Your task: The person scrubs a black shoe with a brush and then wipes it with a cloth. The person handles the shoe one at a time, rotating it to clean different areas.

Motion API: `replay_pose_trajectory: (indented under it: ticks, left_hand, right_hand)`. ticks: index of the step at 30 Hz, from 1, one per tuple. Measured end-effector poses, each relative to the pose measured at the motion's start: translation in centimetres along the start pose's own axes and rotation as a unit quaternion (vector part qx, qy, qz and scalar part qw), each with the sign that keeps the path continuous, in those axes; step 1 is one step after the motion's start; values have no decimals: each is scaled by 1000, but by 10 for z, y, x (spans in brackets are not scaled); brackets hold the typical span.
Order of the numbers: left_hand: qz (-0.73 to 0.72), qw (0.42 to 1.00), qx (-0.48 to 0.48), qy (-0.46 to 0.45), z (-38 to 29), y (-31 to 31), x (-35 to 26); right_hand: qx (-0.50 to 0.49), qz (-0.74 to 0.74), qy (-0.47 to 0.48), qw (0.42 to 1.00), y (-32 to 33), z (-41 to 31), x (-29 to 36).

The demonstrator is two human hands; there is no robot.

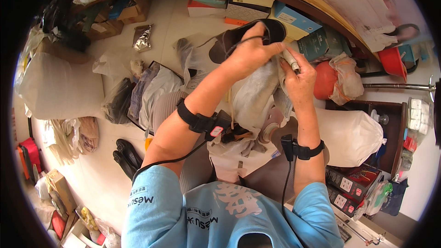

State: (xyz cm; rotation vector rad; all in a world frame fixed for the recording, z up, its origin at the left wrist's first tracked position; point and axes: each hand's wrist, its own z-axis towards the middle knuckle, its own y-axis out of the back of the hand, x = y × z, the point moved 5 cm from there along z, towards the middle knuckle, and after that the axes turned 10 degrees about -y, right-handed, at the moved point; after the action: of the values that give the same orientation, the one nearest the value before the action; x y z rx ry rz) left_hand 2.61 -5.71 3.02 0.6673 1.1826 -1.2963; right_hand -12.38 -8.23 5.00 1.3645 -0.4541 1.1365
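My left hand is closed around a dark lace-up shoe, whose loose laces trail to the left. The shoe's opening faces the upper right, and my fingers cover part of its upper. Close beside it, my right hand pinches a rolled edge of a greyish-white cloth. The cloth hangs down over my lap area in loose folds. My left thumb lies near the roll; whether it touches is hard to tell. Below the cloth, a brown and black item is partly hidden by fabric.
Shoe boxes stand under a wooden shelf edge ahead. Left lie a box of wrapped fabric, a silvery packet and black shoes. Right are a red bag, a white sack and printed boxes.
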Motion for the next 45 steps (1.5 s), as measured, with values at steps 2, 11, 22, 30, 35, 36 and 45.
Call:
replay_pose_trajectory:
  ticks: [2,11,22,30,35,36,45]
  left_hand:
    - [128,988,4,-89,1,-1,-2]
    - [209,951,-36,-225,-3,-13,-4]
    - [376,896,-53,-229,-14,-32,-20]
    - [287,935,-123,-168,-5,-21,-22]
    - [258,935,-146,-193,-8,-17,-36]
    - [256,930,-156,-211,-10,-16,-39]
    - [315,913,-84,-247,-14,-26,-48]
  right_hand:
    - [1,-1,-7,1000,-5,-2,-2]
    - [-19,-39,-14,999,4,6,-5]
    - [-9,-52,-26,998,4,-2,-7]
    - [-6,49,-141,989,13,9,-37]
    - [97,276,-200,935,31,21,-51]
    - [107,309,-191,925,35,22,-53]
    - [95,483,-219,842,14,7,-85]
